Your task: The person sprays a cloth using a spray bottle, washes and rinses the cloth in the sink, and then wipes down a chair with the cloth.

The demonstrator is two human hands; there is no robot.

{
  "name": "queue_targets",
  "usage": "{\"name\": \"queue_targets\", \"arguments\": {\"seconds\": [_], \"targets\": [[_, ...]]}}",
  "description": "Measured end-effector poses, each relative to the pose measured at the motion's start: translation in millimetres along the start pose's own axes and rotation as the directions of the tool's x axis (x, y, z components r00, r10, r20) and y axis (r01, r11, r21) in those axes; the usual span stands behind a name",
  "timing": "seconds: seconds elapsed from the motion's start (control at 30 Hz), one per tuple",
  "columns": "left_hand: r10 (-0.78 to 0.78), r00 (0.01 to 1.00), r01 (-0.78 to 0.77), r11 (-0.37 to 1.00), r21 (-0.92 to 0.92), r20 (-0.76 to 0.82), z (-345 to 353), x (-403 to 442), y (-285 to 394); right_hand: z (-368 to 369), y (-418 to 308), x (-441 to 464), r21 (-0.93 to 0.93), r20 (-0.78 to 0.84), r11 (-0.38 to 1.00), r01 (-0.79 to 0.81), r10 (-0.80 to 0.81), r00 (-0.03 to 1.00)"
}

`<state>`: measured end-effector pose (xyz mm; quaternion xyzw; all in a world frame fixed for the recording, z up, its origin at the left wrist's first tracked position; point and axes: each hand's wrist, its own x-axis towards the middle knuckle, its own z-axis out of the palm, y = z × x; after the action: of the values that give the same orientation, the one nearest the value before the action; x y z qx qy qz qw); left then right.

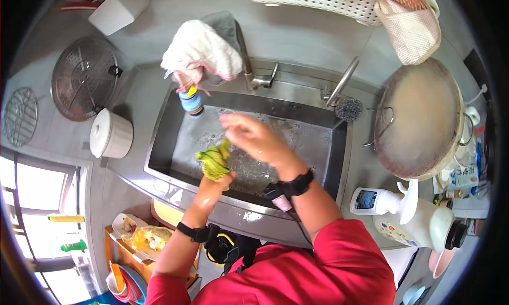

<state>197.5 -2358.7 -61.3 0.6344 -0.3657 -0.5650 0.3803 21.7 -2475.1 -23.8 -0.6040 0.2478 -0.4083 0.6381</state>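
My left hand [218,180] is closed around a bunched yellow-green cloth [214,162] over the near left part of the sink. Just above the cloth, my right hand [252,138] has its fingers stretched toward the left, slightly smeared by motion. The cloth's upper tip reaches close to the right palm; whether they touch I cannot tell. Below both hands, the steel sink [159,146] holds water with foam and bubbles on it. My left fingers are partly hidden by the cloth.
A faucet [262,81] draped with a white towel [201,50] stands behind the sink, with a second thin tap [344,80] and a steel scrubber [349,109] to its right. A large wok [419,119], spray bottle [376,201] and white lidded pot [111,134] flank the sink.
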Motion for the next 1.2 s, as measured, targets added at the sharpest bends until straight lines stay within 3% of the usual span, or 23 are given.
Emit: {"name": "queue_targets", "arguments": {"seconds": [0.1,0.17,0.2,0.23,0.27,0.3,0.33,0.37,0.4,0.47,0.53,0.57,0.6,0.63,0.67,0.73,0.8,0.87,0.9,1.0,1.07,1.13,1.2], "targets": [[-0.152,0.988,0.153,0.905,-0.398,0.034,-17.8,-32.2,13.0,-25.6,-33.4,-7.1,0.342,0.079,0.934,-0.103,0.081,0.994],[-0.142,0.989,0.14,0.885,-0.444,0.029,-24.6,-45.3,5.2,-40.1,11.7,-6.0,0.307,0.08,0.906,-0.292,0.281,0.956],[-0.143,0.989,0.144,0.869,-0.474,0.038,-28.0,-52.9,-0.4,-37.7,42.9,-11.1,-0.495,-0.036,0.775,-0.393,0.434,0.9],[-0.137,0.99,0.13,0.893,-0.43,0.015,-28.9,-60.1,-5.8,-30.2,60.9,-21.4,-0.948,-0.234,0.104,-0.302,0.418,0.878],[-0.105,0.994,0.09,0.895,-0.438,-0.009,-30.7,-66.7,-8.2,-23.4,58.0,-33.8,-0.918,-0.154,-0.393,0.047,0.464,0.873],[-0.078,0.997,0.063,0.909,-0.412,-0.02,-32.0,-78.6,-13.6,-27.5,78.2,-53.0,-0.988,-0.009,-0.152,0.032,0.258,0.966],[-0.057,0.998,0.04,0.919,-0.391,-0.032,-32.1,-90.5,-16.5,-9.8,61.2,-56.7,-0.986,0.024,-0.152,0.064,0.249,0.968],[-0.037,0.998,0.011,0.919,-0.393,-0.059,-32.3,-104.1,-17.5,4.9,41.5,-64.9,-0.96,0.066,0.28,0.001,0.219,0.973],[-0.032,0.995,-0.008,0.91,-0.414,-0.089,-32.3,-119.7,-19.8,21.6,19.7,-73.8,-0.75,0.095,0.659,-0.058,0.194,0.976],[0.064,0.986,-0.115,0.933,-0.341,-0.157,-33.0,-154.1,-26.8,66.4,-5.4,-88.9,-0.663,0.189,0.722,0.197,-0.093,0.978],[0.131,0.962,-0.173,0.971,-0.165,-0.241,-33.8,-199.8,-29.6,119.7,-30.9,-109.5,-0.431,0.256,0.884,0.181,-0.073,0.964],[0.237,0.93,-0.268,0.96,-0.077,-0.28,-31.7,-223.0,-31.0,144.3,-46.7,-123.7,-0.314,0.387,0.94,0.135,-0.003,0.922],[0.338,0.888,-0.351,0.936,0.018,-0.312,-31.0,-246.7,-37.4,168.9,-56.0,-139.3,-0.206,0.52,0.977,0.062,0.056,0.852],[0.472,0.812,-0.483,0.874,0.059,-0.344,-32.2,-269.9,-56.2,196.0,-54.9,-157.6,-0.177,0.582,0.971,0.163,-0.031,0.813],[0.465,0.812,-0.371,0.878,0.302,-0.353,-39.8,-298.6,-80.3,222.3,-53.1,-178.4,-0.134,0.639,0.956,0.259,-0.117,0.761],[0.422,0.751,-0.314,0.905,0.287,-0.508,-29.6,-366.2,-97.5,267.6,-50.9,-218.0,-0.128,0.745,0.942,0.311,-0.116,0.657],[0.414,0.672,-0.27,0.909,0.318,-0.614,-17.9,-428.9,-128.9,309.0,-54.3,-260.6,-0.048,0.81,0.99,0.135,-0.04,0.585],[0.201,0.454,-0.526,0.847,-0.079,-0.868,16.7,-492.8,-150.6,343.1,-46.5,-304.3,0.0,0.892,0.999,0.035,-0.016,0.451],[0.198,0.465,-0.566,0.816,-0.118,-0.863,26.7,-529.4,-155.8,358.0,-45.7,-326.7,0.048,0.917,0.998,0.029,-0.056,0.395],[0.028,0.313,-0.612,0.77,-0.179,-0.949,59.8,-612.8,-204.9,399.9,-56.6,-386.3,0.082,0.98,0.996,-0.035,-0.074,0.187],[-0.086,0.187,-0.617,0.765,-0.185,-0.979,85.0,-660.6,-235.4,428.9,-51.6,-426.3,0.053,0.995,0.982,-0.182,-0.037,0.094],[-0.308,0.01,-0.8,0.569,-0.193,-0.951,111.3,-697.2,-257.2,457.5,-55.6,-461.2,0.064,0.993,0.927,-0.37,-0.023,0.114],[-0.387,-0.106,-0.846,0.52,-0.122,-0.916,128.6,-721.1,-263.2,484.3,-58.0,-484.5,-0.018,0.992,0.8,-0.6,0.089,0.089]]}}
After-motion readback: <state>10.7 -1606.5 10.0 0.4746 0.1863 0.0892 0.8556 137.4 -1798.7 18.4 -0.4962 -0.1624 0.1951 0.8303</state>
